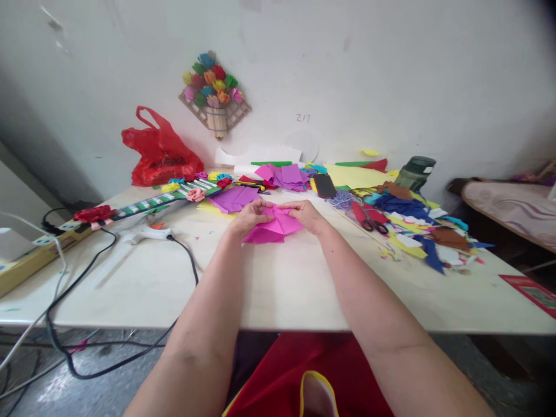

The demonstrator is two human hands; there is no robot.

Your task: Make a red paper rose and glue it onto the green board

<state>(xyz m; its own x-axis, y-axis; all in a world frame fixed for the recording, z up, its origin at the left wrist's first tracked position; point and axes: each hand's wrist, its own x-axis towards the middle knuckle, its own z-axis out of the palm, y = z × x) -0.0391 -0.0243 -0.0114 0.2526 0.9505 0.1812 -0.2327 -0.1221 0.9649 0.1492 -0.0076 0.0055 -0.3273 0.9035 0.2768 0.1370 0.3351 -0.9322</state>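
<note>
Both forearms reach out over the near edge of the counter [269, 289]. The left hand [249, 217] and right hand [306, 213] sit close together, fingers pinched down on a folded pink paper [273, 229] lying flat on the counter between them. Just behind lie purple paper sheets [234, 198]; red scissors [369, 217] rest to the right among coloured scraps [417, 229]. A red plastic bag [158, 152] stands farther back left against the wall.

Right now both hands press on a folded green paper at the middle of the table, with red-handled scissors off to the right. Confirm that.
Wrong in one respect: the folded paper is pink, not green. The head view shows the left hand and right hand pressing on it at the middle of the table, red-handled scissors to the right.
</note>
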